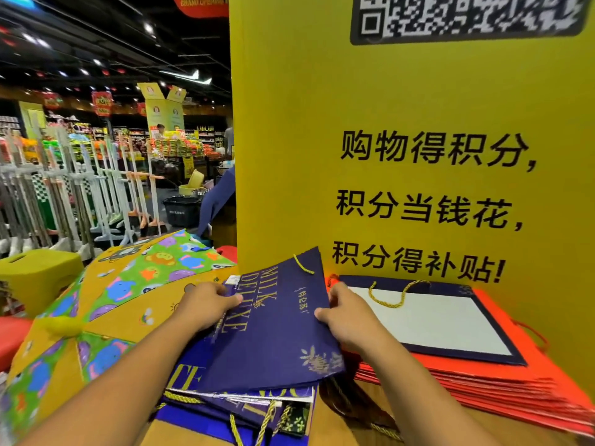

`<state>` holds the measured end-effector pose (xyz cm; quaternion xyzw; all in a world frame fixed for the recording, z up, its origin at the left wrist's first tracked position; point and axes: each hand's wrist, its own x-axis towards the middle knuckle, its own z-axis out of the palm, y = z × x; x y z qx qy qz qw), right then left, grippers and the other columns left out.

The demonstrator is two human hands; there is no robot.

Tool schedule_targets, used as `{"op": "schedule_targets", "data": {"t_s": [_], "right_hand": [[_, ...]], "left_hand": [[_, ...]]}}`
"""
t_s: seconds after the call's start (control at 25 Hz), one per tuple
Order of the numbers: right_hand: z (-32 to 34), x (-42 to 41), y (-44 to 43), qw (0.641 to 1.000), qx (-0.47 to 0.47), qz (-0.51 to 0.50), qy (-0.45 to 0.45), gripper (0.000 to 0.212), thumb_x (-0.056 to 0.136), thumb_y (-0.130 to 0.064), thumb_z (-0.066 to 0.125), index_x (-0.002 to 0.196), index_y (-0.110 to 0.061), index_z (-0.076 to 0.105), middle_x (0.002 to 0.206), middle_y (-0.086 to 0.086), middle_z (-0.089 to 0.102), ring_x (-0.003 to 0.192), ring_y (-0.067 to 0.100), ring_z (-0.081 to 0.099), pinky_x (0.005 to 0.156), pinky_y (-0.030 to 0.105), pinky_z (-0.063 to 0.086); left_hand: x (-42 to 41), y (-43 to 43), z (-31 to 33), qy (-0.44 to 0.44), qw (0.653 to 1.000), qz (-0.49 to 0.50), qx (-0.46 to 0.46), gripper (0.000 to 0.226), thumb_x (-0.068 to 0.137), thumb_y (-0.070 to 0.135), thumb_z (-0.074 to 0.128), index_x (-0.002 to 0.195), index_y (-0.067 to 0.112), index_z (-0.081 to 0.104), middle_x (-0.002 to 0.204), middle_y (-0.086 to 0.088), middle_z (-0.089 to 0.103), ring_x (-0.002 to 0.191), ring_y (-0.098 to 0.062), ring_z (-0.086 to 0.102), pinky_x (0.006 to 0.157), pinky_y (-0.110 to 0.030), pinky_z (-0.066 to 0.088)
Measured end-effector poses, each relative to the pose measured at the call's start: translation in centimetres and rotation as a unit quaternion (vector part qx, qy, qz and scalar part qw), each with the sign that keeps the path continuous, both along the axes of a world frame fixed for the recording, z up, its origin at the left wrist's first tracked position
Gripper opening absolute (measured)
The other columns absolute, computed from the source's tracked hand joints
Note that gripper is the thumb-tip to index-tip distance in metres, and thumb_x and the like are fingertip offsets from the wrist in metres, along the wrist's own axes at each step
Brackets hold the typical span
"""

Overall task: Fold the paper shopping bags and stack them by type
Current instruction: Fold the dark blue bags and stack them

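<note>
The left hand (206,304) pinches the left edge of a flat navy bag (277,336), and the right hand (347,313) grips its right edge, thumb on top. The bag is tilted above a loose pile of blue bags (241,407) on the worktop (335,426). Just to the right, another navy bag with a white panel (434,320) lies on a stack of red bags (515,391). A patterned umbrella (128,284) lies to the left.
</note>
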<state>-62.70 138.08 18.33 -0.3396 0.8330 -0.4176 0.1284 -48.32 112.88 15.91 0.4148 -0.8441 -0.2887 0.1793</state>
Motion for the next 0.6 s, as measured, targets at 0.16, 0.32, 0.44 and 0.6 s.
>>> {"op": "schedule_targets", "data": {"t_s": [0.16, 0.32, 0.44, 0.6], "right_hand": [[0.2, -1.9, 0.8, 0.989, -0.098, 0.069, -0.086, 0.014, 0.086, -0.029, 0.058, 0.093, -0.029, 0.046, 0.089, 0.018, 0.059, 0.076, 0.020, 0.053, 0.069, 0.040, 0.043], [2.7, -3.0, 2.9, 0.976, -0.195, 0.067, -0.070, 0.018, 0.092, -0.018, 0.063, 0.102, -0.032, 0.057, 0.110, 0.016, 0.070, 0.098, 0.035, 0.069, 0.091, 0.052, 0.055], [6.6, -3.6, 5.6, 0.962, -0.241, 0.095, -0.089, 0.019, 0.098, -0.003, 0.058, 0.110, -0.018, 0.057, 0.100, 0.019, 0.074, 0.082, 0.032, 0.073, 0.071, 0.041, 0.058], [12.2, -5.6, 10.8, 0.964, -0.233, 0.118, -0.056, 0.020, 0.095, -0.009, 0.063, 0.111, -0.021, 0.062, 0.103, 0.015, 0.074, 0.086, 0.034, 0.073, 0.074, 0.042, 0.060]], "left_hand": [[-1.2, 2.4, 1.5, 0.020, 0.998, -0.064, 0.006, 0.084, 0.078, 0.062, 0.071, 0.144, 0.017, 0.045, 0.140, -0.002, 0.055, 0.125, -0.023, 0.052, 0.095, -0.031, 0.042], [-2.2, 4.3, 3.9, 0.211, 0.972, -0.100, 0.033, 0.108, 0.063, 0.056, 0.086, 0.150, 0.021, 0.032, 0.131, 0.007, 0.052, 0.120, -0.015, 0.054, 0.098, -0.032, 0.042], [-3.0, 5.1, 6.4, 0.323, 0.938, -0.113, 0.059, 0.114, 0.063, 0.048, 0.089, 0.153, 0.026, 0.023, 0.135, 0.007, 0.050, 0.117, -0.009, 0.056, 0.103, -0.037, 0.045], [-4.7, 7.4, 11.2, 0.438, 0.883, -0.141, 0.098, 0.061, 0.078, 0.025, 0.082, 0.132, 0.020, 0.054, 0.118, 0.001, 0.068, 0.097, -0.010, 0.069, 0.085, -0.034, 0.054]]}}
